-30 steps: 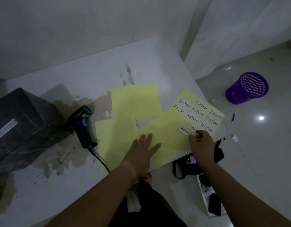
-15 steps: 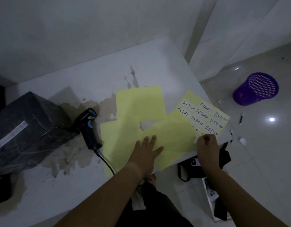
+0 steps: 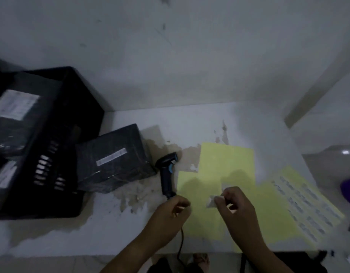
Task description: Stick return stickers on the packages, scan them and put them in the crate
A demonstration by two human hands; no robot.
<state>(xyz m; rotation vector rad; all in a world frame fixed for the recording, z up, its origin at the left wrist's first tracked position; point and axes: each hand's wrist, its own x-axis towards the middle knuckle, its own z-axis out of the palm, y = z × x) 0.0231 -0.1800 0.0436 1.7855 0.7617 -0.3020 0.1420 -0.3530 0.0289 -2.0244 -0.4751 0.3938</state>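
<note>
White paper, a small sticker (image 3: 211, 202), sits pinched at the fingertips (image 3: 219, 198) of the right hand (image 3: 236, 208). The hand holds it in the air above the plain yellow sheets (image 3: 227, 164) on the table (image 3: 189, 123). The sticker juts out to the left of the fingers, towards the left hand (image 3: 170, 211). It looks crumpled or curled, and the blur hides both its writing and its long axis.

The left hand hovers just beside the right one, its fingers curled inward. Whether they grip anything cannot be told. It lies close to the butt of the black scanner (image 3: 167, 174), where the cable (image 3: 181, 243) leaves it. The scanner lies on the table with its head pointing away from the person and its handle towards the left hand.

Left of the scanner, a dark wrapped package (image 3: 113, 164) rests on the table with a pale label (image 3: 111, 157) facing up. It touches or nearly touches the black crate (image 3: 57, 154) further left. More labelled packages (image 3: 14, 115) lie inside the crate, which is cut off at the picture's left edge.

At the right, the sticker sheet (image 3: 304, 203) lies on the table edge, with rows of smeared, unreadable writing. A purple basket (image 3: 349, 192) is half out of view at the right border.
</note>
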